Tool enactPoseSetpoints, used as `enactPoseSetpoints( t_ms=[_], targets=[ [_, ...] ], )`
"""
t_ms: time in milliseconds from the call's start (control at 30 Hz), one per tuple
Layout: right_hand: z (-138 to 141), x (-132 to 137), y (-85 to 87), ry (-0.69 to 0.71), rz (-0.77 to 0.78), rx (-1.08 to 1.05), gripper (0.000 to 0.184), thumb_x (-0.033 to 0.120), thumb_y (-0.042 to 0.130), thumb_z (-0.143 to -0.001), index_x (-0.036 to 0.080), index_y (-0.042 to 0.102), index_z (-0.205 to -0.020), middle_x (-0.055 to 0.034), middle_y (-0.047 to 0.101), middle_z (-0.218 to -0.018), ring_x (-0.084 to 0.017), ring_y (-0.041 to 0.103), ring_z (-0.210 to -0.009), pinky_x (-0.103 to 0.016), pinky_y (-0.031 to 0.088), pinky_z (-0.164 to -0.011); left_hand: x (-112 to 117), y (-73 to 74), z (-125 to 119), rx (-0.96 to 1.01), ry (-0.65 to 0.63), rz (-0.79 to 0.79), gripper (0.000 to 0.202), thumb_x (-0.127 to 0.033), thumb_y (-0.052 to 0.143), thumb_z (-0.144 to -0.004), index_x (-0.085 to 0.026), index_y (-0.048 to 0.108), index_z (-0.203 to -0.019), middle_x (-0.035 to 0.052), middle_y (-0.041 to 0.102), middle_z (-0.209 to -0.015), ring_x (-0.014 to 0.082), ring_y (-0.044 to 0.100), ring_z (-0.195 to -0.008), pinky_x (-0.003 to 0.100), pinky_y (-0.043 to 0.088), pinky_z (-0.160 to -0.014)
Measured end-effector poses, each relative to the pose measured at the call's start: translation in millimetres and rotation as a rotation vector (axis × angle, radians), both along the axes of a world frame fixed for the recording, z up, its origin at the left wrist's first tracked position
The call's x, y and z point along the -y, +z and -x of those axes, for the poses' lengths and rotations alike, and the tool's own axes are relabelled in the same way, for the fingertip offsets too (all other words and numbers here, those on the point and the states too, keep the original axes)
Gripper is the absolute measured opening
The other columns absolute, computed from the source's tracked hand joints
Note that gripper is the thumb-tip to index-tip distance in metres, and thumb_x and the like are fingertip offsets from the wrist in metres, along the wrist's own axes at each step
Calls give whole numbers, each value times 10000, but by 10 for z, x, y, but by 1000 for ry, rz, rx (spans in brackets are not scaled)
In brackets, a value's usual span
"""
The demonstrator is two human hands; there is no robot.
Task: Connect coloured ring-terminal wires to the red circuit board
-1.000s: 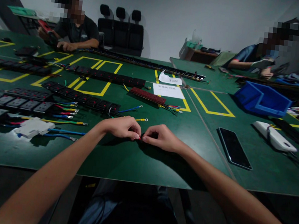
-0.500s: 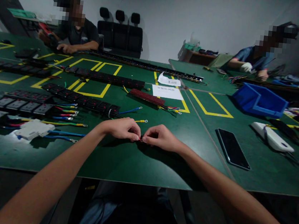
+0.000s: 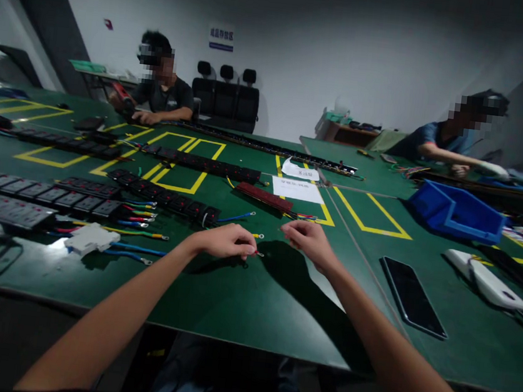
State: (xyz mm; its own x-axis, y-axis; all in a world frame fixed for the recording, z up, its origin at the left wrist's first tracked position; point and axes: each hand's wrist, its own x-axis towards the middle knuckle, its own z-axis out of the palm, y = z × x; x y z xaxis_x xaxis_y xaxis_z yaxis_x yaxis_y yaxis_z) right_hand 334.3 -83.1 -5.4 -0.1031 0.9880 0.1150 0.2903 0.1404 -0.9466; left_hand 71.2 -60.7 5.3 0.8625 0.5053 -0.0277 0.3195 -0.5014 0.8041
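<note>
My left hand is closed in a pinch on a red wire with a silver ring terminal, whose tip pokes out past the fingertips. Apart from it, a little to the right and raised over the table, my right hand has its thumb and forefinger pinched together; whatever they hold is too small to make out. Just beyond the left hand lies a yellow-sleeved ring terminal. A row of black socket modules with a blue wire lies behind that hand.
Socket strips, a white connector block and blue wires lie left. A dark red strip and paper label lie ahead. Right are a phone, white device and blue bin. Two co-workers sit across the table.
My right hand has moved away from the left, up and to the right, leaving the ring terminal showing at the left fingertips. The head view has tilted up and turned slightly left.
</note>
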Motion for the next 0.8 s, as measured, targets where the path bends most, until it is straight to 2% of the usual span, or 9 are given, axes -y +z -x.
enactPoseSetpoints(
  t_ms=[67, 133, 200, 267, 400, 500, 600, 800],
  targets=[
    [-90, -67, -16, -119, -23, -37, 404, 459, 742, -699, 129, 762, -932, -56, 696, -731, -131, 582, -589, -233, 432, -501, 19, 25, -5, 103, 106, -35, 276, -370, 534, -984, -135, 668, -931, 48, 672, -826, 155, 619, -730, 257, 457, -676],
    [-170, -133, -58, -206, -38, -65, 457, 437, 747, -676, 116, 764, -1000, -73, 704, -744, -149, 604, -620, -238, 443, -506, 28, 54, -8, 224, 241, -86, 245, -364, 530, -987, -152, 644, -1036, 32, 634, -847, 143, 577, -719, 254, 437, -652],
    [-236, -195, -117, -280, -72, -81, 484, 434, 739, -659, 103, 766, -1011, -92, 710, -752, -165, 615, -629, -251, 456, -501, 30, 78, -9, 334, 371, -152, 232, -364, 535, -985, -173, 607, -1096, 3, 579, -825, 133, 532, -705, 246, 403, -630],
    [-286, -249, -178, -359, -117, -86, 493, 443, 723, -661, 95, 768, -1007, -100, 707, -734, -178, 620, -623, -269, 473, -502, 26, 91, -12, 415, 441, -188, 227, -380, 516, -996, -185, 576, -1095, -22, 523, -779, 123, 486, -671, 243, 371, -614],
    [-364, -336, -279, -506, -163, -39, 547, 465, 693, -680, 64, 764, -1045, -101, 703, -683, -182, 612, -560, -293, 492, -507, 8, 92, -30, 504, 496, -212, 270, -446, 600, -945, -192, 554, -1024, -53, 457, -715, 111, 433, -629, 240, 339, -602],
    [-417, -382, -320, -529, -164, 100, 557, 503, 656, -702, 80, 776, -1043, -112, 725, -708, -218, 654, -591, -312, 495, -532, -5, 97, -48, 554, 564, -199, 278, -454, 617, -925, -191, 546, -981, -49, 479, -711, 116, 459, -649, 240, 353, -623],
    [-472, -408, -338, -556, -235, 227, 526, 524, 627, -733, 107, 794, -1008, -140, 763, -811, -252, 695, -679, -344, 520, -635, -14, 118, -52, 609, 607, -158, 273, -449, 613, -921, -189, 545, -968, -43, 501, -720, 120, 485, -677, 240, 372, -644],
    [-617, -452, -367, -654, -261, 285, 503, 494, 586, -761, 111, 798, -1011, -163, 778, -883, -294, 711, -766, -380, 524, -714, -52, 124, -38, 716, 643, -41, 291, -458, 634, -903, -189, 543, -965, -61, 462, -707, 91, 412, -606, 215, 340, -569]
  ],
)
